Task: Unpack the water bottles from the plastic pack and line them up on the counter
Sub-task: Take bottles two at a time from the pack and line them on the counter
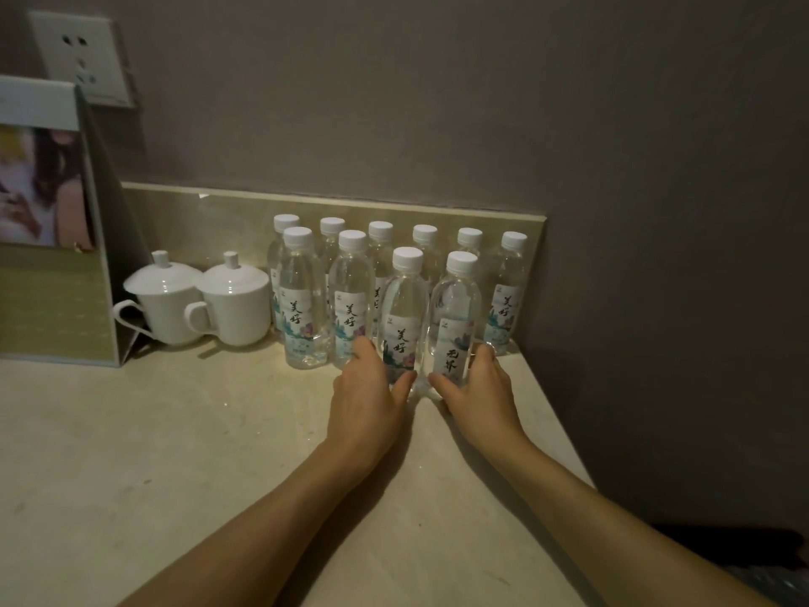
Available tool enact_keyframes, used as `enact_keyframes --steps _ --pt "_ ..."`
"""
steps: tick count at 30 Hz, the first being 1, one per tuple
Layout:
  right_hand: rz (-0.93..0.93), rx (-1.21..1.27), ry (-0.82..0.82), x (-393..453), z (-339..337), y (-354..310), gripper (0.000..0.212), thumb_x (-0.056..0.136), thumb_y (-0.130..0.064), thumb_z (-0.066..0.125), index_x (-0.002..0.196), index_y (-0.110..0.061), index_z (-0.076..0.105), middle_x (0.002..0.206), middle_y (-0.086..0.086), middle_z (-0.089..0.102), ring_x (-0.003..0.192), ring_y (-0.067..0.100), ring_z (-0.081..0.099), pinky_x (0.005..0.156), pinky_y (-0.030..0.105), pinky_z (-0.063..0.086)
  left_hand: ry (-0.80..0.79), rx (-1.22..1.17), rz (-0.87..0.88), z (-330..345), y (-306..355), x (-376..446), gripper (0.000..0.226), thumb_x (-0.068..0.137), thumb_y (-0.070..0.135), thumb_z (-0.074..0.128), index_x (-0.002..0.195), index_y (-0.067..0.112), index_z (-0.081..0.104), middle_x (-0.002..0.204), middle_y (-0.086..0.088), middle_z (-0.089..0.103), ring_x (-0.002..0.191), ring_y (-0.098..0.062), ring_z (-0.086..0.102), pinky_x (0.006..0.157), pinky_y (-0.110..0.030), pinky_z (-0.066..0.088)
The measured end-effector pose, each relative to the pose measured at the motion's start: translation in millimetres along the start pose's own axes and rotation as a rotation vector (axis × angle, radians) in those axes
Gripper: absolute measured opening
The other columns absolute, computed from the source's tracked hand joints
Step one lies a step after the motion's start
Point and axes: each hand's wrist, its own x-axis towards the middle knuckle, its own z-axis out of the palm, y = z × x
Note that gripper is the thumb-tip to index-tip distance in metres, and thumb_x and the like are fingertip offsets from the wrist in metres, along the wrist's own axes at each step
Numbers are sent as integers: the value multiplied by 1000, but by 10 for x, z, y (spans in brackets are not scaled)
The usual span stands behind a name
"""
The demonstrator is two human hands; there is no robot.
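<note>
Beige stone bench [175, 453], bounded at the back by a low glossy upstand [227, 212] under a grey wall [437, 102] and cut off at the right by an edge slanting toward the near side, with dark floor beyond. Broad bare surface across the near and left parts of the bench, room enough around both forearms. Ten clear water bottles with white caps crowded into the back right corner: a back row of six [424, 251] against the upstand, the rightmost of them [508, 295] close to the right edge; in front, two more bottles [302, 300] side by side; nearest, a front left bottle [402, 308] and a front right bottle [455, 308], just beside each other. Left hand [367, 400] curled around the base of the front left bottle, fingers wrapped behind, thumb across the label: grip closed on it. Right hand [477, 387] likewise wrapped around the base of the front right bottle, grip holding it. Both arms stretched forward, converging, wrists low over the bench. Left of the bottles, two white lidded cups [236, 300] near the back edge, then a standing display card [48, 238] at the back left, a wall socket [79, 54] above it.
</note>
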Motion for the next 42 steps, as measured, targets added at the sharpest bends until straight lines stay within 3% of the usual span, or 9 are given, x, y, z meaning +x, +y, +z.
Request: enact_keyframes --steps 8,12,19,22,26,30,35,38,42 --pt "0 -7 10 140 84 -58 56 86 -31 70 129 -14 40 132 7 54 120 27 54 94 50 50 14 -46 -45 64 -14 213 39 92 22 67 119 12 41 99 -12 69 94 -28 67 80 -39 56" --pt "-8 8 13 173 100 -29 54 85 -32 70 127 -16 40 132 6 54 119 26 55 92 49 52 26 -46 -18 110 -41 221 42 92 24 67 125 11 44 97 -11 69 92 -26 67 72 -29 50" --pt "-13 10 21 194 119 14 55 85 -32 71 128 -18 40 133 5 53 118 26 56 91 49 53 43 -28 -8 118 -34 214 31 96 28 61 116 10 46 93 -11 68 86 -27 67 74 -39 57" --pt "-26 6 22 197 125 23 56 85 -33 71 129 -16 40 133 6 53 118 26 56 90 48 53 18 -26 -1 70 -26 226 33 94 33 64 113 14 45 92 -6 68 84 -23 67 69 -32 56" --pt "-44 1 26 197 116 40 53 85 -35 70 126 -16 41 129 5 54 113 25 57 89 48 53 130 -67 141 -212 135 420 43 93 36 60 127 13 48 68 6 57 61 -4 57 58 -22 49" --pt "-59 -17 32 206 117 51 49 85 -36 69 121 -17 42 127 5 54 112 25 57 88 49 53 179 23 336 -516 519 829 48 98 35 54 140 13 49 65 12 55 62 2 54 68 -26 52" --pt "-59 -27 46 212 139 57 49 85 -36 69 121 -18 41 129 5 54 113 26 56 88 49 53 -41 173 285 -646 725 1108 42 96 42 57 125 12 63 100 -2 70 85 -15 61 84 -36 55" --pt "-54 -36 68 222 166 51 50 85 -37 69 121 -19 40 129 5 53 113 27 57 87 49 53 -77 170 272 -641 719 1108 41 94 41 61 120 10 63 96 -2 68 83 -17 64 78 -32 53" --pt "-36 -39 73 260 183 49 53 85 -37 69 124 -18 39 130 6 52 113 28 57 87 49 53 -42 114 234 -581 698 1110 30 92 39 64 105 12 63 79 -1 68 74 -16 69 80 -43 59"
